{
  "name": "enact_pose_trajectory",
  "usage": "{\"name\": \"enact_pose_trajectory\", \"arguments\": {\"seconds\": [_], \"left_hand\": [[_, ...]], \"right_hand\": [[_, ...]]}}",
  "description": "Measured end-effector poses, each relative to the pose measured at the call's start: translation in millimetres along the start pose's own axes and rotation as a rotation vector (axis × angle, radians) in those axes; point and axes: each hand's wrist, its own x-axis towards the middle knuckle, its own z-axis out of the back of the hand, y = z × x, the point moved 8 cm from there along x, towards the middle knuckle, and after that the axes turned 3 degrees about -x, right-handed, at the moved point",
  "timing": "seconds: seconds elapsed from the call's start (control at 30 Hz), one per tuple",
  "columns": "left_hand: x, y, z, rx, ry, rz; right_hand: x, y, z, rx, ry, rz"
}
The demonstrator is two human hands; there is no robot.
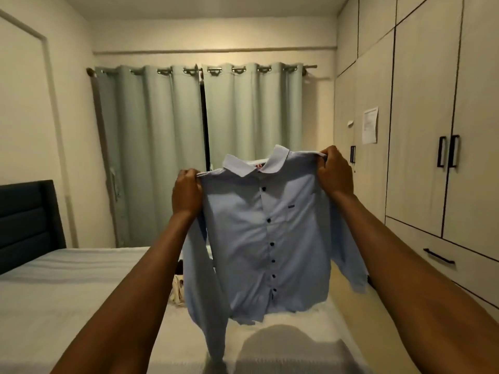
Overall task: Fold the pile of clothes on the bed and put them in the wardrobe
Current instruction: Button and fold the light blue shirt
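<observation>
Light-blue shirt held up above the bed, front facing the camera. Left hand and right hand each pinch a shoulder seam, grip closed on fabric.

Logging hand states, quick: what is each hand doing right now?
Left hand: closed, gripping the left shoulder of the blue shirt.
Right hand: closed, gripping the shirt's other shoulder, held up above the bed.

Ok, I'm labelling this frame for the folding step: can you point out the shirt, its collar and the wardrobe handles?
shirt (243,225): head view, on the front panel left of the buttons.
collar (237,164): head view, on its left flap.
wardrobe handles (442,151): head view, on the left black handle of the pair.
</observation>
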Motion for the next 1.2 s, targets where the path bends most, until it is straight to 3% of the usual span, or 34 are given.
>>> {"name": "enact_pose_trajectory", "arguments": {"seconds": [0.07, 0.2, 0.37, 0.53, 0.7, 0.8, 0.9, 1.0, 1.1, 1.2], "left_hand": [[8, 1, 11, -0.039, 0.015, 0.159], [6, 10, 23, -0.337, 0.095, 0.427], [4, 5, 33, -0.448, 0.289, 0.395], [9, 25, 32, -0.403, 0.474, 0.369], [10, 57, 0, -0.323, 0.647, 0.503], [9, 76, -26, -0.275, 0.71, 0.579], [1, 99, -67, -0.382, 0.679, 0.728], [0, 124, -114, -0.393, 0.54, 0.773], [9, 153, -150, -0.178, 0.416, 0.631], [26, 169, -177, -0.125, 0.292, 0.507]], "right_hand": [[1, 15, 11, -0.048, -0.003, 0.027], [3, 38, 35, -0.103, -0.014, 0.045], [8, 33, 46, -0.086, 0.079, 0.021], [10, 8, 38, 0.047, 0.125, -0.086], [9, -22, 0, 0.051, 0.306, -0.263], [3, -49, -41, 0.005, 0.512, -0.376], [-9, -78, -92, -0.043, 0.717, -0.462], [-16, -112, -150, -0.047, 0.802, -0.556], [-7, -134, -197, -0.171, 0.75, -0.451], [15, -144, -227, -0.224, 0.56, -0.334]]}}
